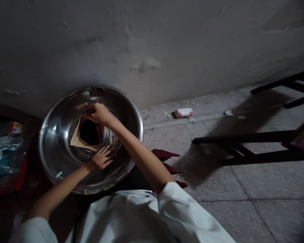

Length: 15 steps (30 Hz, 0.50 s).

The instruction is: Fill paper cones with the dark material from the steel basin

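Note:
A paper bag point(77, 136), tan inside and dark red outside, stands with its mouth open in a wide steel basin point(52, 135). My right hand point(98, 114) has its fingers closed over the bag's far rim. Near the bag's lower right corner, my left hand point(101, 158) is spread with fingers apart, over the inner side of the basin. Whether the left fingertips touch the bag I cannot tell. The inside of the bag is dark, so its contents are hidden.
Dark red pointed pieces point(164, 154) stick out right of the basin. A small white and red box point(183, 112) lies on the tiled floor by the wall point(167, 50). Dark furniture legs point(233, 137) stand at right. Plastic-wrapped items point(10, 148) sit at left.

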Tool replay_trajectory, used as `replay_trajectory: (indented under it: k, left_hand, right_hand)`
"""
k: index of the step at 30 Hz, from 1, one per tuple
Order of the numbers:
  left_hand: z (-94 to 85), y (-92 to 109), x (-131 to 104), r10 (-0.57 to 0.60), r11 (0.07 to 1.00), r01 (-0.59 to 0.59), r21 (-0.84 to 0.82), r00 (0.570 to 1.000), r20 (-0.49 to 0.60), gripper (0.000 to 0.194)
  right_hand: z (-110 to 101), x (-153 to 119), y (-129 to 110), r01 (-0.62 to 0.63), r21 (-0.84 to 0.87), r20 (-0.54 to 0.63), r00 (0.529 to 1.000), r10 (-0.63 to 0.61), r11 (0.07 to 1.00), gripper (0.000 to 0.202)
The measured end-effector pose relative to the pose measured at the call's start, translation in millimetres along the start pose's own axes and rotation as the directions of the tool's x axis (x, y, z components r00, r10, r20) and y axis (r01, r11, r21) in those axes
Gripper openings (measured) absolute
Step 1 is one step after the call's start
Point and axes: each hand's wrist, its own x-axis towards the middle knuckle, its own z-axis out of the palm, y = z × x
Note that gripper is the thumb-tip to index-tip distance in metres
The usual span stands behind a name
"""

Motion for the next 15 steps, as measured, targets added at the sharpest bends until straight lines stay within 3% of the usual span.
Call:
replay_trajectory:
  k: [4, 11, 15]
  left_hand:
    - [4.0, -1.5, 3.6, -0.033, 0.998, 0.032, -0.059, 0.999, -0.017, 0.041]
    - [-22.1, -10.0, -6.7, -0.062, 0.971, 0.061, -0.233, 0.998, 0.001, 0.043]
    - [-22.4, -13.1, -18.5, -0.029, 0.975, 0.031, -0.222, 0.999, 0.013, 0.045]
  right_hand:
    - [1.6, 1.7, 0.4, 0.014, -0.005, 0.002, 1.0, -0.014, 1.0, 0.033]
    - [2.1, 2.7, -2.4, -0.003, -0.038, 0.004, 1.0, 0.003, 0.999, 0.035]
    - [2.0, 3.0, -1.3, -0.026, -0.039, 0.015, 1.0, 0.026, 0.999, 0.035]
